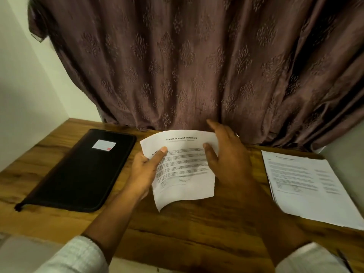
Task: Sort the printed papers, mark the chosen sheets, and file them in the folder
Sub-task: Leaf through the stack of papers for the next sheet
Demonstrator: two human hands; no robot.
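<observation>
Brown patterned curtain [187, 66] fills most of what we see, hanging in folds down to the back edge of the wooden desk [177, 229], with a pale wall [23, 79] to the left of it. On the left part of the desk lies a black folder [78, 174], closed and flat, its long side running away from us at a slant. On the right part lies a stack of printed papers [307, 186], face up and slightly fanned at its near edge, well apart from the folder.

Between the two, we hold one printed sheet [185, 174] up over the middle of the desk. It is headed "Sample Financial Statement", it bows in the middle, and its near left corner droops toward the wood.

Our left grip [143, 170] is clamped on the sheet's left edge, thumb on the printed face and fingers underneath. Our right grip [226, 154] pinches the right edge, thumb on the face and fingers stretched out behind the paper; this side is blurred. White sleeves [78, 255] cover both forearms at the bottom of the view.

A small white label [104, 144] with a red mark at one corner sits on the folder's far end.
</observation>
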